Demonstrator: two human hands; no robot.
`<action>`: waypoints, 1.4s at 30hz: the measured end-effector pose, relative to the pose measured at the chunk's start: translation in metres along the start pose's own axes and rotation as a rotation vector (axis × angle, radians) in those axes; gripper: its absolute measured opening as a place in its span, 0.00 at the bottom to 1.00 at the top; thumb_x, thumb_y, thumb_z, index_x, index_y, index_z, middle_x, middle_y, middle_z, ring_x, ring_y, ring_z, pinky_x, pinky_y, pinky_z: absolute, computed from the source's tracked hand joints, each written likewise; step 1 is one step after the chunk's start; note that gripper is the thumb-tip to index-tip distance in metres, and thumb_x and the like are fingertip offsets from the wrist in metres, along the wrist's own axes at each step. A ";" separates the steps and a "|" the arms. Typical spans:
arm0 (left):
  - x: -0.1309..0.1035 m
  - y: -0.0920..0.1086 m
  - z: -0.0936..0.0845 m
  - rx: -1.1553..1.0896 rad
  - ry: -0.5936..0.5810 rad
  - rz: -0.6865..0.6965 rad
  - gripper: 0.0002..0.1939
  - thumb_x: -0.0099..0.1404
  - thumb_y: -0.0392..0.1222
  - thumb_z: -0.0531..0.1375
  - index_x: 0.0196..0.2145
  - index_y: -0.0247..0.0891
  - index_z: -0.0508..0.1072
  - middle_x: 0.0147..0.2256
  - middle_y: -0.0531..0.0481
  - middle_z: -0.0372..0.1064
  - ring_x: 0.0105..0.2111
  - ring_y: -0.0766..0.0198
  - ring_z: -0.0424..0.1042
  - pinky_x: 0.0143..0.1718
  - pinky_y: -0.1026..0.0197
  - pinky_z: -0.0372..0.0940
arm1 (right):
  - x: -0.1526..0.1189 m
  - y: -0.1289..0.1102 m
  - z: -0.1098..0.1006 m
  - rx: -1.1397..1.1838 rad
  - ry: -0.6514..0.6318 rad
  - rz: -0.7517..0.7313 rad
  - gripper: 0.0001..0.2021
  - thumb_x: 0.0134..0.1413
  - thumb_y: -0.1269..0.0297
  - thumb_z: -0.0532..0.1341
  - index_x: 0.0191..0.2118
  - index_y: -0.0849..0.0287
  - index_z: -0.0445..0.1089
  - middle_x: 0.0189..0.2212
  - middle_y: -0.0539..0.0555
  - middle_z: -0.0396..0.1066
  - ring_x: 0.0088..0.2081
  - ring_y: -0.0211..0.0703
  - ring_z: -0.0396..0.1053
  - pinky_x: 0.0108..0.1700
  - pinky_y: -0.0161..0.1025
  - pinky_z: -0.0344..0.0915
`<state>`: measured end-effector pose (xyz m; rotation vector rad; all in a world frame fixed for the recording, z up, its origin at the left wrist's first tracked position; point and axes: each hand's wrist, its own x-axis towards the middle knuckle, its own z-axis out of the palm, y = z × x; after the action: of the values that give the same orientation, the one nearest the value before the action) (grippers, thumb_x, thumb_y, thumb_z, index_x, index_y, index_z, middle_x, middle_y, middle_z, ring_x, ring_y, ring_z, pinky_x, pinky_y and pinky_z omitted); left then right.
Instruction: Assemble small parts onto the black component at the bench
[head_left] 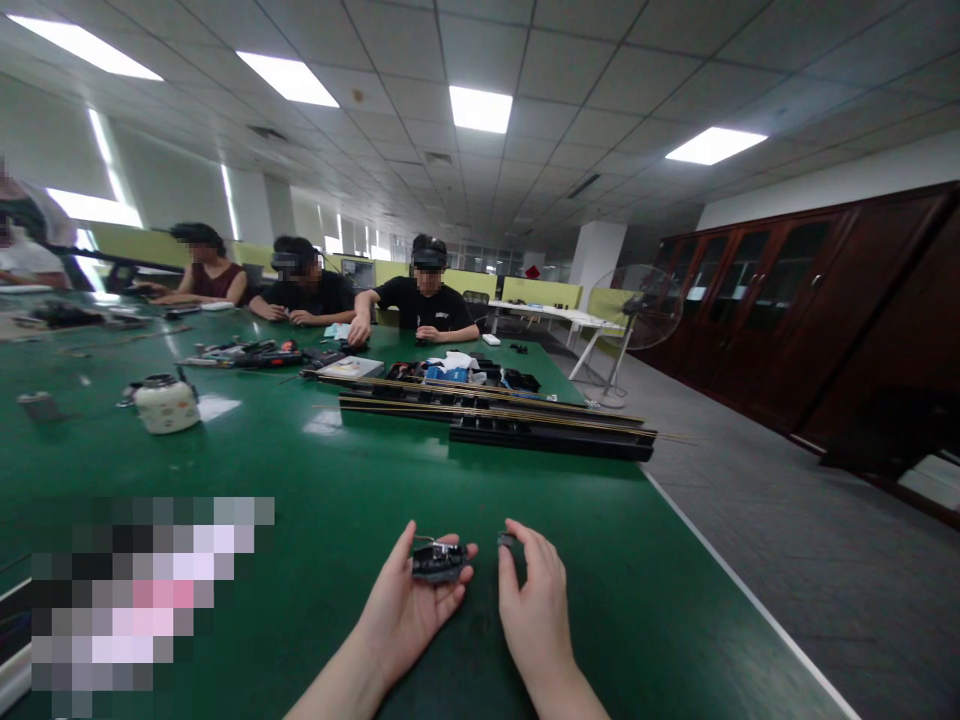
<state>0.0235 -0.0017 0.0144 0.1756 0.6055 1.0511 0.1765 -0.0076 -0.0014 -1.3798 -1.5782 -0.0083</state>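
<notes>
Tabletop (307,610), green and glossy, fills most of the lower field as I view it through the head camera. Dark wooden cabinets (765,290) line the wall to the right, beyond the floor. Across the table sits a person in a black top (431,310). Long black rails (551,440), with thin brass-coloured rods along them, lie between that person and the near hands. To their left stands a pale jar (166,410). In the foreground, the left hand (409,610), palm up and thumb raised, cradles a black device (439,564) in its curled fingers. Just beside it, the right hand (536,590) pinches a small dark piece (506,540) narrowly between thumb and fingers, apart from the device; I cannot tell the piece's exact shape.
</notes>
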 end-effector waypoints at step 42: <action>-0.001 -0.010 0.005 0.036 0.066 0.072 0.16 0.66 0.45 0.48 0.27 0.33 0.66 0.21 0.47 0.70 0.20 0.66 0.71 0.22 0.64 0.66 | -0.002 -0.028 -0.008 0.108 -0.463 -0.168 0.16 0.46 0.72 0.60 0.42 0.46 0.69 0.45 0.48 0.70 0.47 0.47 0.65 0.48 0.49 0.62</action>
<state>0.0339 -0.0064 0.0147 0.1958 0.6815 1.1197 0.1610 -0.0232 0.0172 -1.2145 -2.0424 0.3108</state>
